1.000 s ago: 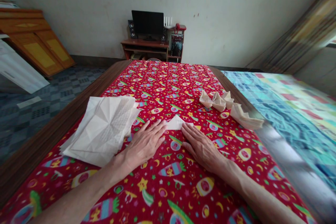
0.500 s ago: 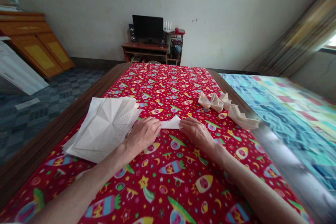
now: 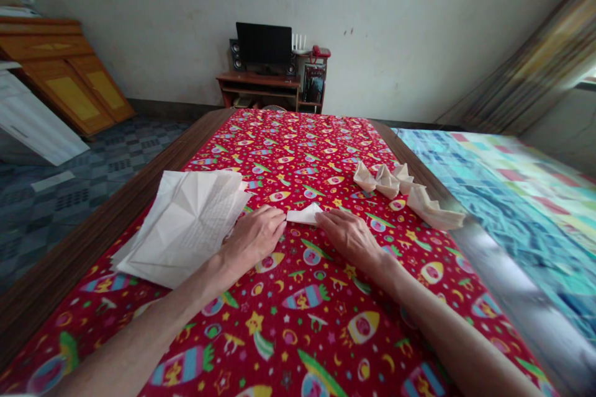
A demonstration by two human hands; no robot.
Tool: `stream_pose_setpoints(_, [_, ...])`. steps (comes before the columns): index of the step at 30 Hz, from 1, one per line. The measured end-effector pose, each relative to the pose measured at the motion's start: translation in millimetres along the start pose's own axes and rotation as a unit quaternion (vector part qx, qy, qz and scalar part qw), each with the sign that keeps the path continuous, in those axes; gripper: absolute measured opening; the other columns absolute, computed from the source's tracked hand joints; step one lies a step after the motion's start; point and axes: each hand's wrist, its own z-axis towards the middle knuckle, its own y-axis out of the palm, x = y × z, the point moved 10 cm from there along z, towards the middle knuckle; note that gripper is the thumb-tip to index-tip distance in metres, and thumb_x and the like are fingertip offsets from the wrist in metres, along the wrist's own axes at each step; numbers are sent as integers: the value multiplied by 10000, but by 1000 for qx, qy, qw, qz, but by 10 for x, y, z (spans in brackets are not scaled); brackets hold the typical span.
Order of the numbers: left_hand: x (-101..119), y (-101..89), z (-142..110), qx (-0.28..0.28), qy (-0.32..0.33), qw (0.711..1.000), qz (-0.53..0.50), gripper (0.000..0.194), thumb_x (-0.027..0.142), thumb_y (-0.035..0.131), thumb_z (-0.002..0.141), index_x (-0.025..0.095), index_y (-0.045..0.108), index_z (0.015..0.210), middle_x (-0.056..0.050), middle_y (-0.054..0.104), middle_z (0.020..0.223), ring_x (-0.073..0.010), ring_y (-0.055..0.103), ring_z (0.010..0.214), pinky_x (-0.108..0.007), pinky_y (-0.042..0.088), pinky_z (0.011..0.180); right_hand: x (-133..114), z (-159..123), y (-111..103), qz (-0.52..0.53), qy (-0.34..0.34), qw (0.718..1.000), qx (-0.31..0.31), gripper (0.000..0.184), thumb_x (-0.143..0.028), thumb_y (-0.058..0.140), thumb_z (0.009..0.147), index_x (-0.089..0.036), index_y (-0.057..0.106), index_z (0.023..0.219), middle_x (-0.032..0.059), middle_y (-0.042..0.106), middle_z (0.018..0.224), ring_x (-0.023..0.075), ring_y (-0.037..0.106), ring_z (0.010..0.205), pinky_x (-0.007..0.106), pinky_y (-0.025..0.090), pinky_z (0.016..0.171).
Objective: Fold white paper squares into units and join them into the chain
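Note:
A small piece of folded white paper [image 3: 302, 216] lies low over the tablecloth between my two hands, with a pointed flap standing up on its far side. My left hand [image 3: 261, 231] is closed, its fingertips at the paper's left end. At the right end my right hand [image 3: 348, 231] holds the paper, its fingers covering that corner. Both thumbs are mostly hidden. Beside my left forearm lies a stack of creased white paper sheets [image 3: 186, 223]. Several folded paper boat-like shapes [image 3: 386, 181] sit to the right, with a longer nested one [image 3: 433, 209] nearer the edge.
A red patterned tablecloth [image 3: 298, 335] covers the table, whose brown wooden edge [image 3: 153, 167] shows on both sides. A bed with a patchwork cover [image 3: 488, 198] adjoins on the right. Beyond the table stands a desk with a monitor [image 3: 264, 48]. A wooden cabinet [image 3: 69, 84] is at left.
The folded paper has tilted slightly, its left end a little higher. My right hand has shifted slightly and covers more of the paper's right end. The view has shifted a little.

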Motion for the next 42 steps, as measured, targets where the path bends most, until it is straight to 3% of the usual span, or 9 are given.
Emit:
stream_pose_setpoints(3, [-1, -1, 2, -3, -5, 1000, -13, 247, 205, 422, 933, 176, 667, 935, -58, 678, 973, -196, 596, 956, -332, 495, 847, -37, 30, 23, -49, 33, 998, -1, 296, -116, 381, 927, -120, 556, 1164, 124, 675, 979, 213, 599, 868, 302, 456, 690])
stream_pose_setpoints(7, [22, 14, 5, -6, -7, 999, -44, 252, 213, 418, 938, 181, 665, 903, -50, 665, 934, -190, 585, 956, -323, 486, 871, -26, 93, 88, -86, 93, 991, -46, 218, -136, 399, 919, -141, 614, 960, 91, 670, 827, 184, 580, 734, 278, 355, 559])
stream_pose_setpoints(10, [59, 49, 20, -2, -11, 996, -92, 268, 231, 397, 953, 178, 653, 892, -53, 654, 893, -182, 589, 931, -315, 480, 879, 3, 134, 53, -91, 124, 987, -55, 218, -170, 397, 929, -153, 614, 943, 69, 660, 749, 163, 562, 659, 280, 261, 507])
stream_pose_setpoints(17, [197, -64, 124, 31, -65, 984, -162, 295, 264, 363, 952, 148, 633, 922, -58, 648, 831, -159, 622, 810, -249, 496, 803, -24, 151, -119, -53, 128, 990, 19, 254, -241, 378, 954, -179, 613, 880, 16, 635, 662, 127, 546, 594, 265, 210, 502])
stream_pose_setpoints(21, [233, -84, 187, 43, -90, 981, -167, 330, 268, 357, 926, 167, 617, 750, -13, 585, 664, -140, 580, 626, -198, 485, 611, -71, 125, -170, -36, 112, 991, 71, 229, -225, 398, 939, -179, 619, 904, 10, 644, 654, 117, 553, 582, 261, 227, 510])
stream_pose_setpoints(27, [39, 88, 268, 51, -155, 972, -171, 206, 136, 460, 832, 182, 519, 640, 1, 564, 562, -133, 537, 495, -235, 390, 496, 127, 74, -242, 9, 206, 975, 85, 232, -285, 429, 919, -208, 627, 828, 3, 689, 702, 111, 591, 588, 241, 237, 520])
stream_pose_setpoints(31, [69, 110, 285, 48, -142, 972, -181, 164, 126, 465, 824, 174, 576, 712, -32, 637, 651, -147, 600, 575, -242, 437, 555, 182, 91, -226, 7, 223, 972, 74, 241, -360, 459, 900, -223, 629, 1002, 14, 708, 755, 133, 617, 630, 240, 236, 523])
stream_pose_setpoints(36, [134, 56, 279, 61, -87, 971, -216, 288, 66, 456, 811, 177, 645, 999, -61, 696, 939, -172, 655, 861, -270, 503, 793, 288, 67, -106, -5, 263, 965, 4, 209, -283, 467, 876, -236, 667, 839, 8, 693, 681, 134, 599, 578, 250, 212, 509])
stream_pose_setpoints(42, [76, 133, 258, 47, -75, 976, -198, 336, 95, 487, 835, 205, 665, 1098, -50, 689, 899, -178, 655, 854, -277, 519, 786, 300, 28, -89, 19, 249, 968, -27, 177, -229, 508, 836, -227, 662, 924, 18, 690, 746, 139, 584, 613, 239, 250, 522])
